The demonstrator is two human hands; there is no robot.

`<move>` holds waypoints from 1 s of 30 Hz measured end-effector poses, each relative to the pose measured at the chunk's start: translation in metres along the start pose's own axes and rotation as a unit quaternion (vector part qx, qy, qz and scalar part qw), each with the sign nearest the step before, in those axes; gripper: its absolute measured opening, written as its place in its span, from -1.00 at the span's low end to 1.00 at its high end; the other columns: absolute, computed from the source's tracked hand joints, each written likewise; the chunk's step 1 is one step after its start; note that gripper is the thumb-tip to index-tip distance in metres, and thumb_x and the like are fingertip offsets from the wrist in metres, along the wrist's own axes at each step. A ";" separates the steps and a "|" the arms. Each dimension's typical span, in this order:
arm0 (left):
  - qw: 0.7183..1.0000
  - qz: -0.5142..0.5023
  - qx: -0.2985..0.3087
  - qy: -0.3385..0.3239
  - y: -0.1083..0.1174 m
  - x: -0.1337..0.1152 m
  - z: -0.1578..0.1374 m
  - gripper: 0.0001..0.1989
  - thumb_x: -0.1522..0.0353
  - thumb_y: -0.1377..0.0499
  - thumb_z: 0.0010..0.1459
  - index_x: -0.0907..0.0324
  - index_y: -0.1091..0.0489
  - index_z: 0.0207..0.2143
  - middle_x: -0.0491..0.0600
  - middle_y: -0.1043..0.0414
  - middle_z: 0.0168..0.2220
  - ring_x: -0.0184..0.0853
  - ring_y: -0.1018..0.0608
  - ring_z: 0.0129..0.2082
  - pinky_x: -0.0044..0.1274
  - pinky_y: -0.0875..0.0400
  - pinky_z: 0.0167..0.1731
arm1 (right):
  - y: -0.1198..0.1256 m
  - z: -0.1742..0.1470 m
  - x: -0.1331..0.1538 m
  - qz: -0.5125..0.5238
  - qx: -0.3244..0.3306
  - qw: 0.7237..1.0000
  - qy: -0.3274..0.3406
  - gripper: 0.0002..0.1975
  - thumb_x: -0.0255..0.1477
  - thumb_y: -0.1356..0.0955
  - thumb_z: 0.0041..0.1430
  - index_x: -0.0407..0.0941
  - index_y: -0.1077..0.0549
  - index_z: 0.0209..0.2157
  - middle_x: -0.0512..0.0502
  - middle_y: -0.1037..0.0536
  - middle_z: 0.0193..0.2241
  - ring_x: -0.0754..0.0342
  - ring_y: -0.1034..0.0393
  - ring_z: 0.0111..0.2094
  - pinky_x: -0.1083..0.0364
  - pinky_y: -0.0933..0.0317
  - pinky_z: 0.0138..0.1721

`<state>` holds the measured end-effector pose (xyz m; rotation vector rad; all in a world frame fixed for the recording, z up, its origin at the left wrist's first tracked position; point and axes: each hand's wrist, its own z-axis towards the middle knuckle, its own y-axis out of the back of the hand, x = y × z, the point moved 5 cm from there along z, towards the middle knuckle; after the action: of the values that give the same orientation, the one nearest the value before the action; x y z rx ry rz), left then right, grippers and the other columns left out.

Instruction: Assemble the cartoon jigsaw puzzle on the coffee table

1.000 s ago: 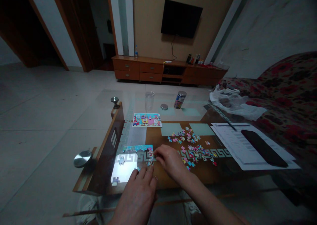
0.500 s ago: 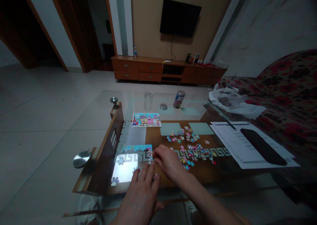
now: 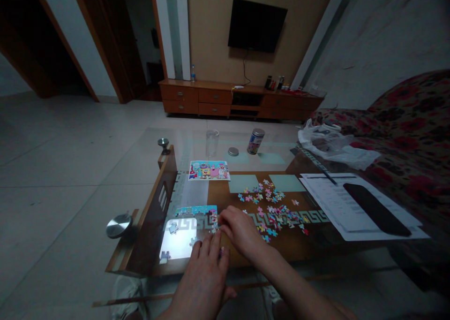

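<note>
A partly joined jigsaw puzzle [image 3: 197,210] lies on the glass table, with a blue top strip and a column running down its right side. My left hand [image 3: 207,270] rests on the column's near end, fingers stretched out, covering some pieces. Beside the column, my right hand [image 3: 239,228] is closed, thumb and fingers pinched together at its right edge; whatever they hold is hidden. Loose jigsaw pieces [image 3: 277,214] are heaped to the right. A few single pieces, one pale blue [image 3: 173,227], lie left of my left hand. Behind the puzzle is a cartoon picture card [image 3: 210,171].
A clear jar [image 3: 212,144], a metal lid [image 3: 233,151] and a printed tin [image 3: 255,141] stand farther back. Papers [image 3: 326,207] with a dark phone-like slab [image 3: 376,209] and a pen lie right, near a plastic bag [image 3: 337,146]. Metal knobs [image 3: 118,225] line the left edge.
The view has shifted slightly. My left hand has edged a little right and nearer; my right hand keeps nearly the same pinch beside the puzzle column.
</note>
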<state>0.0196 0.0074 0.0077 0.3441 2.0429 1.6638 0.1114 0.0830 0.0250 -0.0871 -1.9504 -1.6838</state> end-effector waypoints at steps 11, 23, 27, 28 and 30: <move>1.000 -0.012 -0.006 0.002 -0.005 0.001 0.000 -0.31 0.11 -0.31 -0.01 0.28 -0.31 0.11 0.34 -0.06 0.26 0.16 -0.21 0.21 -0.08 -0.20 0.11 | -0.002 0.000 -0.002 0.001 -0.005 1.000 0.011 -0.84 -0.66 -0.31 0.09 -0.14 -0.48 -0.36 -0.08 -0.50 -0.32 0.07 -0.35 -0.29 0.15 -0.13 -0.30; 0.986 -0.129 -0.075 0.072 0.054 0.046 0.006 -0.55 0.64 0.12 0.10 0.22 -0.33 -0.02 0.06 -0.42 -0.05 -0.21 -0.39 -0.02 -0.38 -0.25 -0.02 | -0.002 -0.006 -0.003 0.015 -0.014 1.000 -0.003 -0.92 -0.59 -0.36 0.10 -0.15 -0.49 -0.38 -0.07 -0.51 -0.35 0.07 -0.38 -0.30 0.15 -0.13 -0.31; 0.982 -0.163 -0.084 0.047 0.045 0.048 0.010 -0.46 0.67 0.11 -0.01 0.20 -0.28 0.01 0.04 -0.39 -0.03 -0.24 -0.36 -0.01 -0.43 -0.20 -0.03 | -0.005 -0.009 0.003 0.008 -0.023 1.000 0.002 -0.95 -0.56 -0.41 0.08 -0.16 -0.48 -0.38 -0.08 -0.51 -0.35 0.05 -0.37 -0.30 0.14 -0.12 -0.32; 0.982 -0.166 -0.081 0.041 0.041 0.047 0.011 -0.46 0.67 0.10 -0.03 0.20 -0.28 0.00 0.03 -0.39 -0.03 -0.23 -0.35 -0.01 -0.43 -0.20 -0.04 | -0.005 -0.010 0.004 0.002 -0.024 1.000 -0.001 -0.95 -0.55 -0.42 0.07 -0.17 -0.47 -0.38 -0.08 -0.51 -0.35 0.05 -0.37 -0.30 0.14 -0.12 -0.33; 0.982 -0.168 -0.073 0.038 0.036 0.045 0.013 -0.47 0.66 0.09 -0.06 0.20 -0.29 -0.02 0.03 -0.39 -0.04 -0.21 -0.35 -0.02 -0.41 -0.20 -0.06 | -0.004 -0.010 0.006 -0.011 -0.023 1.000 -0.012 -0.95 -0.54 -0.42 0.08 -0.18 -0.47 -0.38 -0.10 -0.51 -0.34 0.04 -0.37 -0.30 0.14 -0.11 -0.33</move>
<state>-0.0159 0.0480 0.0315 -0.1115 1.8926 1.6203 0.1084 0.0713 0.0244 -0.1040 -1.9369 -1.7507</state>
